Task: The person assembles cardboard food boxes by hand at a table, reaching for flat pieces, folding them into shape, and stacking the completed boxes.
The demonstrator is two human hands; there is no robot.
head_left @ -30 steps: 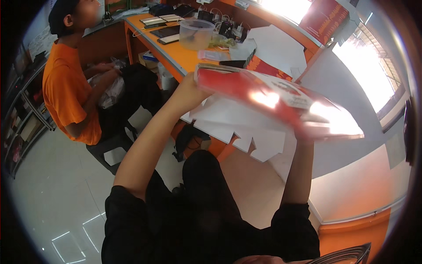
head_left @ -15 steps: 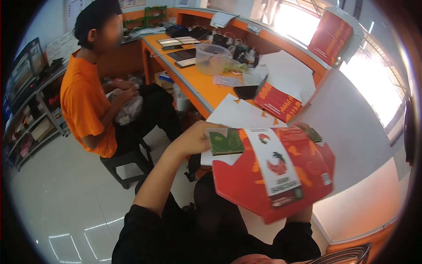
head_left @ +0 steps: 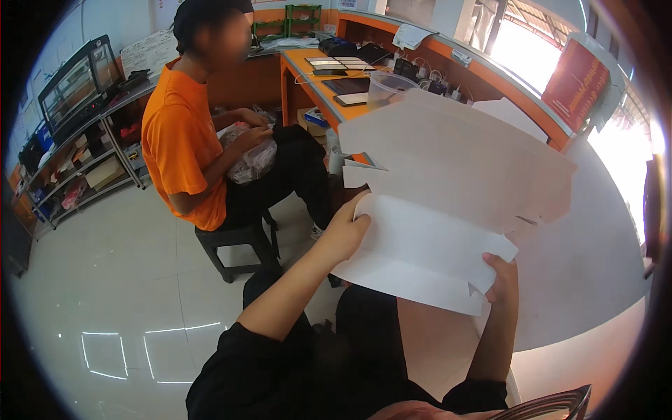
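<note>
In front of me is a large unfolded cardboard food box (head_left: 434,227), its plain white inner side facing up. It has creases across it and cut flaps at the edges. My left hand (head_left: 344,232) grips its left edge, thumb on top and fingers underneath. The right edge is pinched by my right hand (head_left: 501,278), with the thumb over the white face and the other fingers mostly behind it. The far panel tilts up and hides much of the desk. The printed side cannot be seen now.
A person in an orange shirt (head_left: 183,140) sits on a dark stool (head_left: 241,241) at the left, holding a clear plastic bag (head_left: 253,162). Behind the cardboard, the orange desk (head_left: 308,63) bears a clear tub (head_left: 388,87), tablets and chargers. A metal shelf rack (head_left: 115,150) stands far left.
The cardboard box has turned from its red printed face to its white inner side and lies spread open. Both hands now hold its side edges. The view has swung, shifting the room rightward.
</note>
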